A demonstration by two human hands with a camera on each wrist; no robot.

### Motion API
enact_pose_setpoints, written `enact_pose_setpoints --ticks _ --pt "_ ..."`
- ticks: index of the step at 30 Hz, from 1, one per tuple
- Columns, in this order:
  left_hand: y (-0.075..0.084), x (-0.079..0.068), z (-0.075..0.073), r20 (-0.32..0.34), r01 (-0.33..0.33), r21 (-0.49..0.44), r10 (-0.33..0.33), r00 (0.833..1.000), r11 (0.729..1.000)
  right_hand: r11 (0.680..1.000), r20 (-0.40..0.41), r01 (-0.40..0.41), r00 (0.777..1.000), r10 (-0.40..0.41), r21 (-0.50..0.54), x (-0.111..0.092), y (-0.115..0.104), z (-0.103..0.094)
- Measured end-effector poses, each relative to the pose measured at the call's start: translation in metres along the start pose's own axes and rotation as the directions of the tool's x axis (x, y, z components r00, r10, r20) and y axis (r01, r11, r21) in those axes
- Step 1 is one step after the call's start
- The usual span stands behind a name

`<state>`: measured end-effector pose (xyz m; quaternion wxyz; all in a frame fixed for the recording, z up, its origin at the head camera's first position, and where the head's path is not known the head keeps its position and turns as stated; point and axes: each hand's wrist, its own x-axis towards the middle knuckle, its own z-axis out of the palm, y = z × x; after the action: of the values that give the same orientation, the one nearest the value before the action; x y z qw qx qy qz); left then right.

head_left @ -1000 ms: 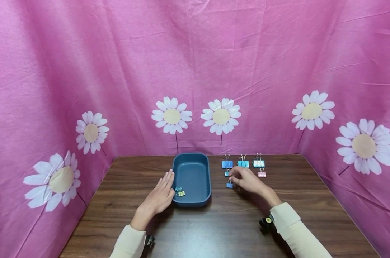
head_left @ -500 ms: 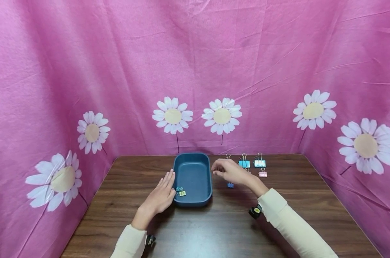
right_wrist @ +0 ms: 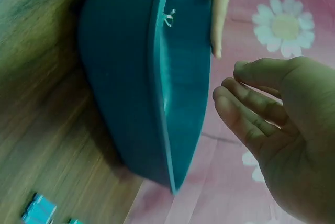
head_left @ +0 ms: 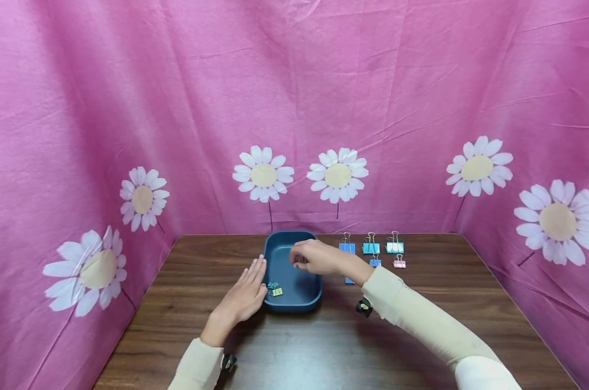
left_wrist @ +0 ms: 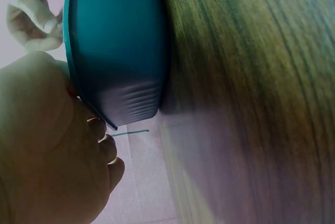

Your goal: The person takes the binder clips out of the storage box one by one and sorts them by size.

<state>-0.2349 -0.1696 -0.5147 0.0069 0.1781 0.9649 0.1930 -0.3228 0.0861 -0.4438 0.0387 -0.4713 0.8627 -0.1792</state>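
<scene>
My left hand (head_left: 243, 292) lies along the left side of the dark blue tray (head_left: 294, 310), its straight fingers resting at the rim. In the left wrist view that hand's fingers overlap the tray's edge. Above the middle of the tray is my right hand (head_left: 316, 257), palm down and fingers curled. Seen in the right wrist view, the right hand's thumb and fingertips (right_wrist: 222, 96) are close together; no clip shows there, and I cannot tell whether one is hidden. A yellow binder clip (head_left: 277, 292) and a teal binder clip (head_left: 273, 285) lie in the tray's near left corner.
Right of the tray stand a large blue clip (head_left: 347, 247), a teal clip (head_left: 370, 247) and a light teal clip (head_left: 394, 247). Nearer are small blue (head_left: 375, 262) and pink clips (head_left: 399, 264). Another blue clip (head_left: 349, 280) is partly behind the right wrist. A pink curtain (head_left: 294, 81) surrounds the table.
My right hand has moved left from the clips to above the tray. The small teal clip beside its fingertips a second ago is gone from its place. My left hand stays at the tray.
</scene>
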Motion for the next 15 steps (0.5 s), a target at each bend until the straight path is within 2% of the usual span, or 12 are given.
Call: enact_pose_setpoints --ticks 5,10,15 --pt "0.001 -0.001 0.0 -0.024 -0.012 0.004 0.012 1.0 1.0 0.995 0.062 0.08 0.995 -0.076 -0.06 0.017 -0.009 0.01" --pt "0.001 -0.002 0.001 -0.053 -0.044 0.022 0.045 0.998 0.999 0.986 0.129 0.125 0.985 -0.112 -0.106 0.03 -0.017 0.022" --pt "0.0 -0.001 0.0 -0.024 -0.028 0.04 0.029 0.999 0.999 0.977 0.21 0.148 0.971 -0.114 -0.152 0.041 -0.025 0.035"
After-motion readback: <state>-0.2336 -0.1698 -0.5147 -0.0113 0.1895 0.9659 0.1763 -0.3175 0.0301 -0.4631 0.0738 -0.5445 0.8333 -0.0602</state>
